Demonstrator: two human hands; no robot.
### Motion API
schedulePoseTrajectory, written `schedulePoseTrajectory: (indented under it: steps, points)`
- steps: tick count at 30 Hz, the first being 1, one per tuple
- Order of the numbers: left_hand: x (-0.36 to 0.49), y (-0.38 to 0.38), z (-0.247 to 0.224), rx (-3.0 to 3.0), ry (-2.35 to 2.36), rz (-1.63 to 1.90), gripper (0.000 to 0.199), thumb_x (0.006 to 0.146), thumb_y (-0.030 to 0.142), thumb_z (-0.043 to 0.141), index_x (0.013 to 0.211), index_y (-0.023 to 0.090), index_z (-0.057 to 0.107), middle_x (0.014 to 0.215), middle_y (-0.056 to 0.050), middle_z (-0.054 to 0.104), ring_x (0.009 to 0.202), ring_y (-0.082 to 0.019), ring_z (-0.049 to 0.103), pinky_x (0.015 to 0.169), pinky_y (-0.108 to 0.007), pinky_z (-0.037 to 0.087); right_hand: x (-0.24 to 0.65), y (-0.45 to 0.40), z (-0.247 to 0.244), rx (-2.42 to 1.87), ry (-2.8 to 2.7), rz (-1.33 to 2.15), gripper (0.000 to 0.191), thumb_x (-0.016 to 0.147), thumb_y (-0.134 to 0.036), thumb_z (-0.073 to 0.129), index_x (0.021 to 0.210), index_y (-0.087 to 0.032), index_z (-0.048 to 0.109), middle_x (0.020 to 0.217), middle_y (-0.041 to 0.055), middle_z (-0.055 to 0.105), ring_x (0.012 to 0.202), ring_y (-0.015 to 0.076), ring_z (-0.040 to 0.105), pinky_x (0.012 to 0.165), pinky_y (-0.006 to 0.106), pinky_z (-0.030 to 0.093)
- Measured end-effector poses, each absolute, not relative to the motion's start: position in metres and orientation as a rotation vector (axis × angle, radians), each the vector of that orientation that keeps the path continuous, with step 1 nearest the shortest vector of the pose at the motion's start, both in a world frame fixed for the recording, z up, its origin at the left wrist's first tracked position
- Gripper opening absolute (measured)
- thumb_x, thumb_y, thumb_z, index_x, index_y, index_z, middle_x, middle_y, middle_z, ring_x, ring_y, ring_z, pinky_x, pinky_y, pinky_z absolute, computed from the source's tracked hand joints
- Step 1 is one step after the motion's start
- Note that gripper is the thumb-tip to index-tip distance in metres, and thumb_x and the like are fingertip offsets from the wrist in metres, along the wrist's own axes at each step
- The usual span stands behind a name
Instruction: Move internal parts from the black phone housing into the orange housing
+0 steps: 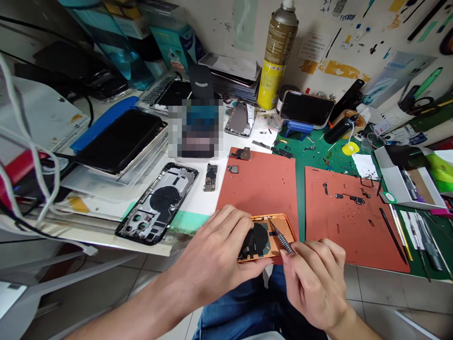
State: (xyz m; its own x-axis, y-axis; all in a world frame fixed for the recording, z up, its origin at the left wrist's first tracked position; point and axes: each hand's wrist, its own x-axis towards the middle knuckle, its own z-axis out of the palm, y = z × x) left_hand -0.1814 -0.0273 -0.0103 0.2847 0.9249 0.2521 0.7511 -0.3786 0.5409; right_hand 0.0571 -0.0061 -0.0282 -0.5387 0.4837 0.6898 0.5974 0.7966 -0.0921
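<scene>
An orange phone housing [279, 248] with a round black pad inside is gripped at its left end by my left hand [221, 243]. It hangs over the near edge of the left red-brown mat [262, 184]. My right hand [314, 278] is closed around a grey metal tool [283, 241] with a ribbed grip and a thin tip. The tip reaches the inside of the housing near its far edge; whether it is a screwdriver or tweezers I cannot make out. Small camera modules [242, 153] lie on the mat's far left corner.
A black-rimmed phone housing [157, 203] and a logic board [211, 178] lie to the left. On the right mat [329, 212] are several small parts. A phone [307, 108] rests on a blue stand, near a yellow spray can [278, 56]. Hand tools [421, 236] lie far right.
</scene>
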Motion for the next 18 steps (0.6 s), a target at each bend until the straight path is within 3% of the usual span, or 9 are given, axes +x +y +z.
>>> schedulePoseTrajectory:
  steps: [7, 18]
  points:
    - [-0.1816, -0.0277, -0.0092, 2.247, 1.52, 0.772, 0.035, 0.096, 0.039, 0.084, 0.108, 0.02, 0.057, 0.103, -0.008, 0.07, 0.094, -0.029, 0.066, 0.08, -0.048, 0.06, 0.0564, -0.0046, -0.0268, -0.792, -2.236, -0.195, 0.018, 0.097, -0.01, 0.07, 0.112, -0.016, 0.064, 0.097, 0.012, 0.081, 0.084, 0.0238, 0.072, 0.082, 0.043, 0.05]
    - [-0.1813, -0.0278, -0.0102, 2.246, 1.53, 0.764, 0.035, 0.097, 0.041, 0.083, 0.108, 0.021, 0.056, 0.105, -0.008, 0.07, 0.095, -0.029, 0.066, 0.08, -0.047, 0.061, 0.0604, -0.0073, -0.0306, -0.817, -2.22, -0.124, 0.029, 0.094, -0.003, 0.07, 0.118, -0.018, 0.063, 0.098, 0.0083, 0.082, 0.082, 0.022, 0.073, 0.082, 0.042, 0.05]
